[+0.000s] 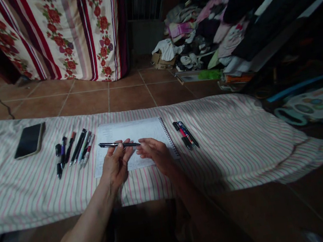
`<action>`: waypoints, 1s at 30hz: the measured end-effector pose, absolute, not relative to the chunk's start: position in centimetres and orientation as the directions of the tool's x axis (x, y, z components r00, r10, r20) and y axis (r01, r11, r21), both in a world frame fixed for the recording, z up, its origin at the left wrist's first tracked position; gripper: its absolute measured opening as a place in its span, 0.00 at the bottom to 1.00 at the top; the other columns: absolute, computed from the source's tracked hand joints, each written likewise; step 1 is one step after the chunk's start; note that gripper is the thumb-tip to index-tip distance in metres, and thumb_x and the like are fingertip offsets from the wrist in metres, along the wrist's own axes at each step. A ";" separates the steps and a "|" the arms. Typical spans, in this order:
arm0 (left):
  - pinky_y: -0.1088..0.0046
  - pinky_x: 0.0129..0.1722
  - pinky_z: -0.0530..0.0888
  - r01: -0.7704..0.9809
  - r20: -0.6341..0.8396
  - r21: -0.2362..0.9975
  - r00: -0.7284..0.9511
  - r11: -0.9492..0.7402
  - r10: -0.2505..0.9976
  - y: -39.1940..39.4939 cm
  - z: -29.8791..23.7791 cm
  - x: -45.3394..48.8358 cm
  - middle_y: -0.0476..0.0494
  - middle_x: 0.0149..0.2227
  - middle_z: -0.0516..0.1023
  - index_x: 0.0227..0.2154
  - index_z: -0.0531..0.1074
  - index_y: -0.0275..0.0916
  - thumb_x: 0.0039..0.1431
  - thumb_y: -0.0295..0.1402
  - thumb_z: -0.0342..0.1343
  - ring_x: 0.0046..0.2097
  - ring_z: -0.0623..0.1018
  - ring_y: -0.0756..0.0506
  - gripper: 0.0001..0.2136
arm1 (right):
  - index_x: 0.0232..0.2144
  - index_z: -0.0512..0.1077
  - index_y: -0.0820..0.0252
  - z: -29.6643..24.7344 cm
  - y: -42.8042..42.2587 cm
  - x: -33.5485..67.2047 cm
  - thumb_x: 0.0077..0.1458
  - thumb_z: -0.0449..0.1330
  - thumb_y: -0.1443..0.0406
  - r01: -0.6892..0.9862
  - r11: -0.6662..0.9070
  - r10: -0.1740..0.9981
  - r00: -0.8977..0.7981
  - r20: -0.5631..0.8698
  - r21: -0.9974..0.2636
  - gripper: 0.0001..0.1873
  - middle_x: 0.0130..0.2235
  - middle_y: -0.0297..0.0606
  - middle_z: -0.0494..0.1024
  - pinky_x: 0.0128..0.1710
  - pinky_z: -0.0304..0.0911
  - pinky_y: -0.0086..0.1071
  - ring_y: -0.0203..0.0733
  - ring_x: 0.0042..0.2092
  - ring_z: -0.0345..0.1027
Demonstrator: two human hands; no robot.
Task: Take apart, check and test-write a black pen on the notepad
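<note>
A black pen (131, 144) lies crosswise above an open spiral notebook (132, 127) on a striped cloth. My left hand (116, 164) is closed on it, the thumb pressing the barrel against the fingers. At the pen's right end is my right hand (158, 154), its curled thumb and fingertips meeting the tip. Left of the notebook several pens and markers (76, 150) lie side by side. To its right is a smaller group of pens (186, 135), black, red and dark blue. The notebook's page carries faint writing, too small to read.
A phone (30, 140) lies at the left on the striped cloth (237, 138). Beyond the cloth are a tiled floor (127, 95), a floral curtain (60, 35) and a heap of clothes (196, 30). A patterned object with a pale blue handle (319, 99) stands at the right.
</note>
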State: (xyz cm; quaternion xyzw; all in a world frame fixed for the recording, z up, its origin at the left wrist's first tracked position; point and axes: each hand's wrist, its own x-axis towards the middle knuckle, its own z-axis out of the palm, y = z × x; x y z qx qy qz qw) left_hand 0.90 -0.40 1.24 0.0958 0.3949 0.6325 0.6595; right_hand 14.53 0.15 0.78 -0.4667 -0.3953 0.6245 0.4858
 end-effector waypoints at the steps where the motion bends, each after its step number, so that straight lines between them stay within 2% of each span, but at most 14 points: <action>1: 0.75 0.41 0.75 -0.775 -0.416 0.605 -0.109 0.185 0.903 -0.4 1.2 1.0 0.42 0.34 0.78 0.29 0.68 0.35 0.55 0.20 0.52 0.39 0.78 0.50 0.05 | 0.35 0.71 0.62 0.7 0.2 14.5 0.42 0.64 0.57 -0.256 -0.217 0.976 -0.088 -0.201 -0.942 0.18 0.30 0.37 0.78 0.32 0.66 0.30 0.36 0.31 0.73; 5: 0.79 0.38 0.76 -0.773 -0.454 0.593 -0.091 0.225 0.886 -0.5 1.3 1.1 0.47 0.28 0.76 0.29 0.70 0.35 0.54 0.19 0.53 0.33 0.78 0.52 0.06 | 0.32 0.71 0.62 0.4 0.4 14.5 0.38 0.65 0.60 -0.323 -0.210 0.977 -0.048 -0.206 -0.923 0.17 0.28 0.34 0.77 0.32 0.64 0.28 0.33 0.29 0.70; 8: 0.83 0.30 0.76 -0.716 -0.440 0.644 -0.057 0.271 0.896 -0.8 1.6 1.1 0.51 0.24 0.74 0.31 0.72 0.35 0.50 0.20 0.57 0.25 0.75 0.55 0.06 | 0.32 0.72 0.61 0.2 0.5 14.6 0.38 0.65 0.60 -0.359 -0.205 0.976 -0.009 -0.217 -0.911 0.16 0.27 0.32 0.76 0.30 0.63 0.27 0.31 0.28 0.69; 10: 0.85 0.27 0.75 -0.670 -0.422 0.684 -0.040 0.289 0.906 -1.0 1.9 1.1 0.51 0.23 0.74 0.32 0.72 0.35 0.48 0.20 0.59 0.24 0.75 0.56 0.08 | 0.32 0.72 0.60 0.2 0.6 14.8 0.39 0.65 0.60 -0.390 -0.203 0.975 0.003 -0.222 -0.898 0.15 0.27 0.32 0.75 0.31 0.63 0.27 0.31 0.28 0.68; 13: 0.83 0.31 0.75 -0.604 -0.400 0.732 -0.004 0.317 0.917 -1.4 2.4 0.8 0.46 0.25 0.77 0.34 0.74 0.34 0.48 0.22 0.60 0.28 0.77 0.53 0.08 | 0.33 0.72 0.60 0.3 0.6 15.3 0.40 0.65 0.60 -0.431 -0.197 0.976 0.003 -0.220 -0.881 0.15 0.28 0.32 0.74 0.32 0.63 0.26 0.31 0.30 0.68; 17: 0.70 0.42 0.75 -0.573 -0.328 0.752 0.100 0.324 0.939 -1.6 2.9 -0.1 0.36 0.33 0.80 0.32 0.76 0.30 0.51 0.31 0.58 0.37 0.80 0.44 0.09 | 0.33 0.73 0.60 0.5 0.5 15.9 0.40 0.65 0.61 -0.435 -0.187 0.978 0.003 -0.209 -0.881 0.14 0.27 0.31 0.73 0.31 0.62 0.25 0.30 0.29 0.67; 19: 0.67 0.42 0.75 -0.485 -0.316 0.806 0.134 0.340 0.939 -1.6 2.8 -0.6 0.35 0.31 0.81 0.34 0.77 0.30 0.48 0.32 0.61 0.37 0.79 0.42 0.11 | 0.32 0.73 0.60 0.4 0.5 16.2 0.40 0.65 0.61 -0.419 -0.195 0.977 -0.007 -0.212 -0.887 0.14 0.26 0.31 0.74 0.31 0.62 0.25 0.30 0.28 0.67; 23: 0.71 0.35 0.74 -0.218 -0.247 0.937 0.142 0.274 0.959 -1.5 2.5 -1.3 0.38 0.29 0.81 0.38 0.77 0.32 0.43 0.32 0.65 0.30 0.78 0.46 0.16 | 0.32 0.73 0.60 0.0 0.4 16.6 0.39 0.65 0.62 -0.405 -0.189 0.980 -0.015 -0.201 -0.894 0.14 0.25 0.31 0.74 0.31 0.62 0.25 0.30 0.28 0.67; 30: 0.74 0.26 0.69 0.077 -0.201 0.979 0.182 0.190 0.963 -1.0 2.3 -2.5 0.45 0.24 0.76 0.41 0.77 0.34 0.44 0.35 0.63 0.24 0.71 0.51 0.19 | 0.32 0.73 0.61 0.0 0.3 16.8 0.39 0.65 0.62 -0.403 -0.195 0.979 -0.024 -0.203 -0.894 0.14 0.26 0.31 0.74 0.33 0.63 0.26 0.31 0.30 0.68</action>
